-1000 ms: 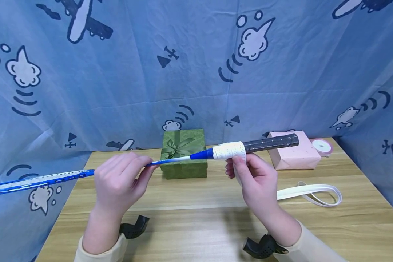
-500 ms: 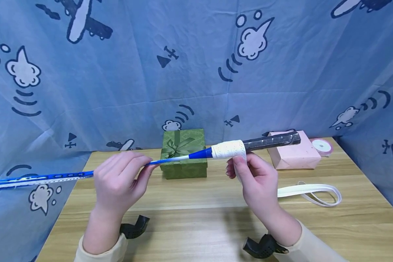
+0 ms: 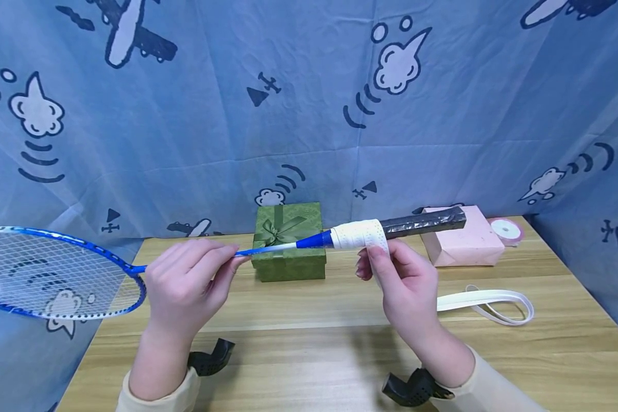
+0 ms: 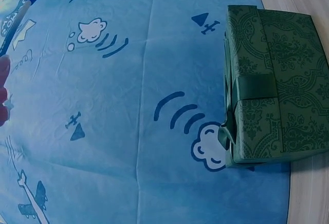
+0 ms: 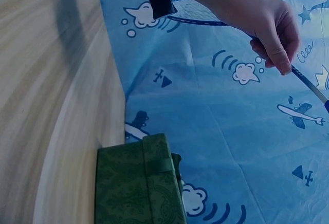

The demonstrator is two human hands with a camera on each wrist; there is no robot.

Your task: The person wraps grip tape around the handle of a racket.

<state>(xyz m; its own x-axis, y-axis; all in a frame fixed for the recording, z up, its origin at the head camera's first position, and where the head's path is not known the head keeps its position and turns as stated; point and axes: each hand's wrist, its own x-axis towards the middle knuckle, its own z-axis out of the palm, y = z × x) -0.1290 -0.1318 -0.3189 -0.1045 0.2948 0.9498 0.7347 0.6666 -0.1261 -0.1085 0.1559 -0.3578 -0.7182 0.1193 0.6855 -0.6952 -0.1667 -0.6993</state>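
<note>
A blue and white badminton racket (image 3: 313, 240) is held level above the table, its strung head at the left and its black handle at the right. My left hand (image 3: 187, 280) pinches the thin shaft between thumb and fingers. White perforated grip tape (image 3: 357, 234) is wound round the upper part of the handle, next to the blue cone. With thumb and fingers my right hand (image 3: 404, 274) pinches the tape just below the handle. The tape's loose length (image 3: 486, 298) comes out behind that hand and ends in a loop over the table. The handle's far end shows bare black.
A green gift box (image 3: 290, 263) with a bow stands at the back of the wooden table (image 3: 309, 355). At the back right is a pink box (image 3: 463, 246), and beside it a roll of ribbon (image 3: 506, 230). A blue patterned curtain (image 3: 309, 103) hangs behind.
The racket has turned about its long axis: its head went from edge-on to showing its strings. Both hands keep their holds almost in place, and the tape's loop shifted slightly left.
</note>
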